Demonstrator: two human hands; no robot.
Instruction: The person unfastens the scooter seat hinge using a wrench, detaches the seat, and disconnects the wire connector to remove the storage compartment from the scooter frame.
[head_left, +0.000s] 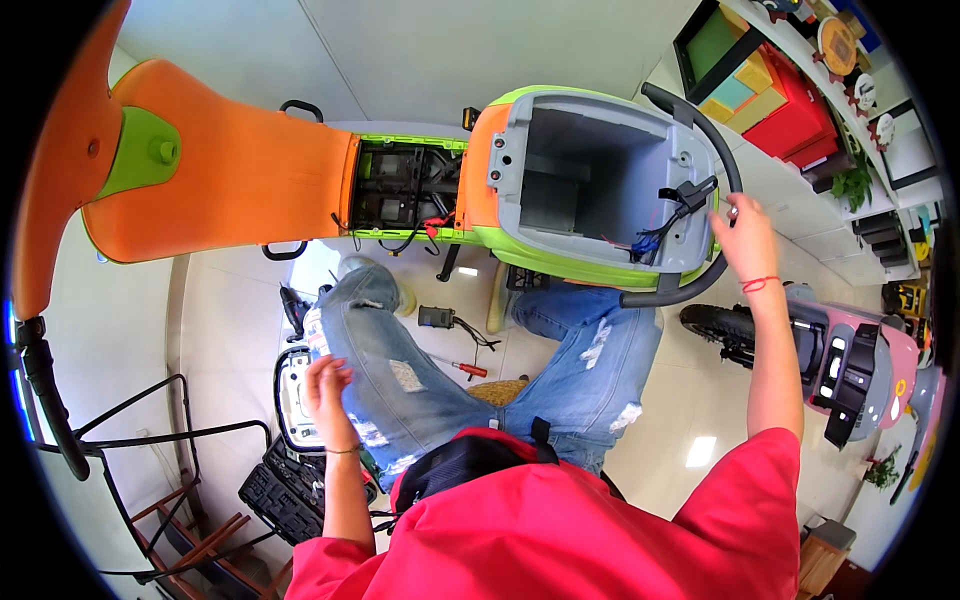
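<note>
I sit astride the near side of an orange and green electric scooter (230,165). My right hand (745,238) is at the black grab rail (738,150), its fingers bent together around a small shiny thing too small to name. Just left of it, on the rim of the open grey storage bucket (600,110), lies a black plastic part (690,198) with a bundle of thin wires (652,240). My left hand (328,392) hovers beside my left thigh, fingers loosely bent and apart, with nothing visible in them.
Wires and red connectors (435,225) show in the open frame bay (405,185). On the floor lie a small black box with a cable (436,317) and a red-handled tool (470,369). An open tool case (285,490) is at left; a pink scooter (850,370) stands right.
</note>
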